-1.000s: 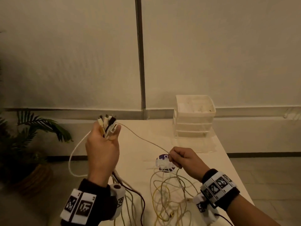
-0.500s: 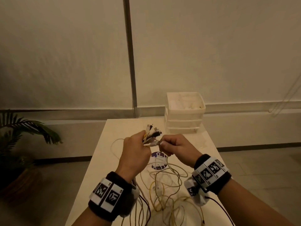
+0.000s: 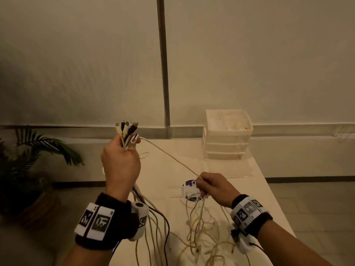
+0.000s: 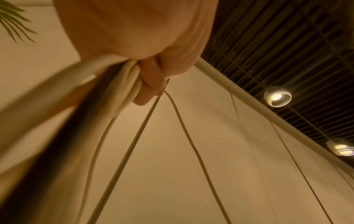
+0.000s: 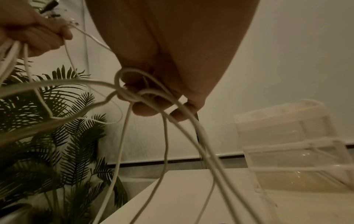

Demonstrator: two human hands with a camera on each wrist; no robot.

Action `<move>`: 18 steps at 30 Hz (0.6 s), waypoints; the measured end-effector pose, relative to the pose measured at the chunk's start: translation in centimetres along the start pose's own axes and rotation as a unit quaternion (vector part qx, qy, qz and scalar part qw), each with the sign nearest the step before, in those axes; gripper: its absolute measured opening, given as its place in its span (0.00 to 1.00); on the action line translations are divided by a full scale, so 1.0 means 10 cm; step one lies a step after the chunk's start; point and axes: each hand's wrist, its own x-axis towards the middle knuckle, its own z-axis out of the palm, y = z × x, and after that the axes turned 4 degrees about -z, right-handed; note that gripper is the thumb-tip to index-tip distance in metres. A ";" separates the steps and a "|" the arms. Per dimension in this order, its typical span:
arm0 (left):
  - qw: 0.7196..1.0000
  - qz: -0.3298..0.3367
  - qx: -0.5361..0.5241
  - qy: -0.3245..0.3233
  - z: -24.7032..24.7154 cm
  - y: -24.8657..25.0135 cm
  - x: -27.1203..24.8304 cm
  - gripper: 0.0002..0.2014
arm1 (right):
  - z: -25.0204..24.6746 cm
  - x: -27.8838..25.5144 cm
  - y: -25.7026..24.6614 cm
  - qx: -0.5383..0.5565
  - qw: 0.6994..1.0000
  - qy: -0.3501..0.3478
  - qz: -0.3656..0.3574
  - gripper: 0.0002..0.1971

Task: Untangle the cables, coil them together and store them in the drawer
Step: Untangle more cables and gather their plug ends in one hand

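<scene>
My left hand (image 3: 121, 164) is raised above the table's left side and grips a bundle of cable ends, whose plugs (image 3: 126, 129) fan out above the fist. In the left wrist view the cables (image 4: 122, 84) hang down out of the curled fingers (image 4: 151, 84). One pale cable (image 3: 169, 154) runs taut from that bundle down to my right hand (image 3: 211, 187), which pinches it low over the table. Looped strands (image 5: 134, 92) cross my right fingers (image 5: 145, 109). A loose tangle of yellowish cables (image 3: 199, 233) lies on the table below both hands.
A white stack of plastic drawers (image 3: 226, 135) stands at the table's far right, its top tray open. A round purple-and-white sticker (image 3: 190, 189) lies under my right hand. A potted palm (image 3: 28, 162) stands on the floor left of the table (image 3: 259, 189).
The hands, which met at the plug bundle half a second ago, have drawn apart. My left hand rose up and left; my right slid down along the pale cable, pulling it taut.
</scene>
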 end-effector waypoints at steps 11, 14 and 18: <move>0.998 -0.007 -0.032 0.045 -0.12 0.00 0.06 0.12 | -0.04 -0.04 0.14 -0.103 0.995 0.003 -0.020 0.08; 0.998 -0.008 -0.060 0.035 -0.14 -0.01 0.10 0.18 | -0.07 -0.06 0.25 -0.140 0.989 0.040 -0.039 0.17; 0.998 -0.017 -0.056 0.009 -0.13 -0.01 0.10 0.14 | -0.11 -0.10 0.35 -0.143 0.988 0.056 0.020 0.15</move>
